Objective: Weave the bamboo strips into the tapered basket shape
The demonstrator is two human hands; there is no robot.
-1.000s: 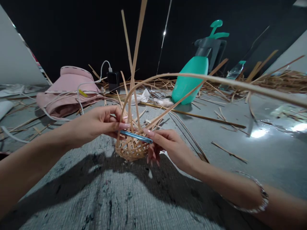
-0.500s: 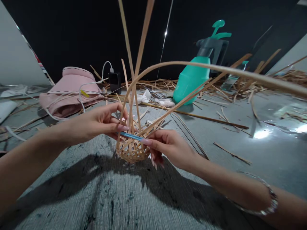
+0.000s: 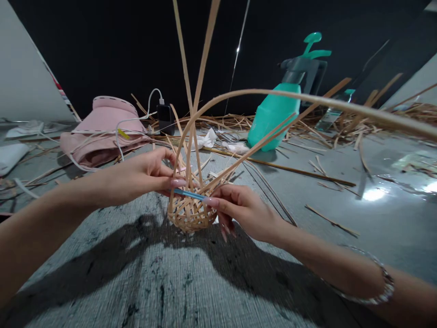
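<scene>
A small half-woven bamboo basket (image 3: 189, 217) stands on the grey floor in the middle of the view, with long loose strips rising and arching out of it. My left hand (image 3: 136, 177) grips its left rim, thumb pressed down on the weave. My right hand (image 3: 241, 210) pinches a thin blue tool (image 3: 189, 195) that pokes into the weave toward my left thumb. One long bamboo strip (image 3: 307, 99) arcs from the basket far off to the right.
A teal spray bottle (image 3: 276, 116) stands behind the basket to the right. A pink visor hat (image 3: 102, 130) lies back left beside a black charger (image 3: 165, 117) with a white cable. Bamboo strips and scraps (image 3: 327, 182) litter the floor, thick at the back right.
My right hand has slid left toward the basket, pushing the blue tool further into the weave. The arching strip has risen a little. My left hand has stayed on the rim.
</scene>
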